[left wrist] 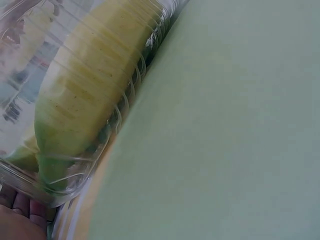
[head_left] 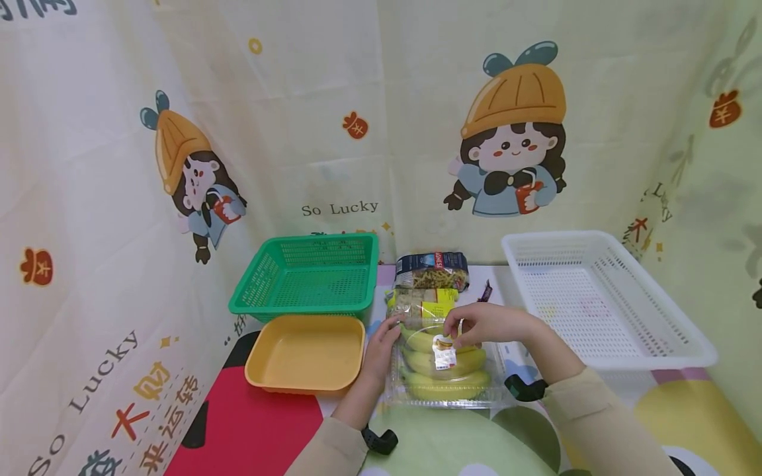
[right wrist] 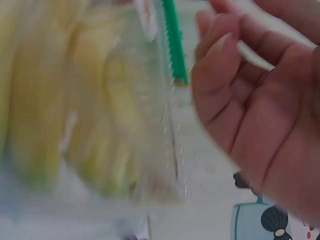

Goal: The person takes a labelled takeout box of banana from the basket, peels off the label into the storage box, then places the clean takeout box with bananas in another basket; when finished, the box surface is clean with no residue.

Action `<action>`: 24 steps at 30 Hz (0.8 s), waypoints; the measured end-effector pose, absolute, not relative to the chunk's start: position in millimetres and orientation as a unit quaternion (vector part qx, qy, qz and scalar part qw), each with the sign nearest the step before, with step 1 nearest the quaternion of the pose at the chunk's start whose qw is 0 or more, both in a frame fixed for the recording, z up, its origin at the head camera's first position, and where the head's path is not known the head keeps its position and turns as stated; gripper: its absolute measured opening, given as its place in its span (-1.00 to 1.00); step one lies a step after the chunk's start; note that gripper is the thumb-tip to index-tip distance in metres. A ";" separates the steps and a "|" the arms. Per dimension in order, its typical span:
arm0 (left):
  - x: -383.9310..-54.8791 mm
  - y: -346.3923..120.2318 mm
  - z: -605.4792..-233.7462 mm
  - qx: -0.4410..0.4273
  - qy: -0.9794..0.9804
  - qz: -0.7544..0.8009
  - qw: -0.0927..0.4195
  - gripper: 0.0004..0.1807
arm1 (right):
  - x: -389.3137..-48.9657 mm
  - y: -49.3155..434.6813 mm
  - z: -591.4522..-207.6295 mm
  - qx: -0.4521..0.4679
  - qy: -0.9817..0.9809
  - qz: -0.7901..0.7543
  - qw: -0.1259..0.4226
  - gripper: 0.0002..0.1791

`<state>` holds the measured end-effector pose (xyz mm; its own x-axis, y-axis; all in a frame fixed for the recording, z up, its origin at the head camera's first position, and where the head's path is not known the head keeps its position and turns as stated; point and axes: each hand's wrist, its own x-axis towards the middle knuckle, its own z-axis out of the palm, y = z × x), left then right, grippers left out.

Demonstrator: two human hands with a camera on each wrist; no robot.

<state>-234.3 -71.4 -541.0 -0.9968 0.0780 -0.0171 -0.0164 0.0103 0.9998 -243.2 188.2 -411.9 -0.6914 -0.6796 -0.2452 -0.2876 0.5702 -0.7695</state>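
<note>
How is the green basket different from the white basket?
The green basket is smaller and sits at the back left, behind the yellow tray. The white basket is bigger and longer, and stands on the right, reaching nearer the person. The colours differ too: one bright green, one white. Both are rectangular plastic baskets with mesh sides, and nothing shows inside either.

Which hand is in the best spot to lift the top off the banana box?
Probably the right hand: its fingers are curled over the top of the clear banana box, near the white label. The left hand lies against the box's left side, better placed for steadying it.
</note>
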 end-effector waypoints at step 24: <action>-234.8 -72.7 -543.9 0.006 0.721 0.692 0.039 -0.59 | -244.8 182.8 -431.7 -0.357 0.854 -0.273 0.263 -0.81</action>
